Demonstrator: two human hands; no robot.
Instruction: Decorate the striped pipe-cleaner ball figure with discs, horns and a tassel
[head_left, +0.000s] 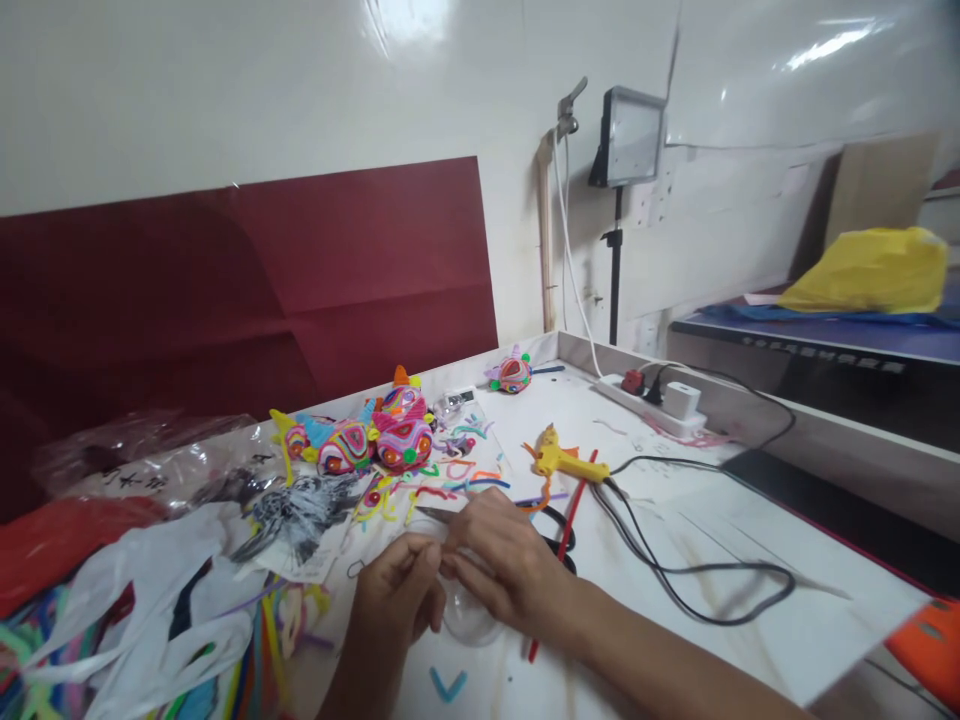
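My left hand (400, 588) and my right hand (514, 555) meet just above the table, fingers pinched together. Whatever they pinch is too small or too hidden to make out. Beneath and between them is a clear round plastic piece (469, 618), partly covered by my fingers. Scissors (433, 514) lie behind my right hand; a blade tip and the black handles show on either side of it. A red pipe cleaner (574, 515) passes behind my right wrist. Nearest the front is a bent blue pipe cleaner (448, 686).
Colourful pipe-cleaner figures (403, 440) stand at the back, with pipe-cleaner scraps before them. A yellow glue gun (566, 462) trails a black cable (675, 570) to the right. White bags (161, 580) and bundled pipe cleaners crowd the left. A power strip (651, 405) sits at the back right.
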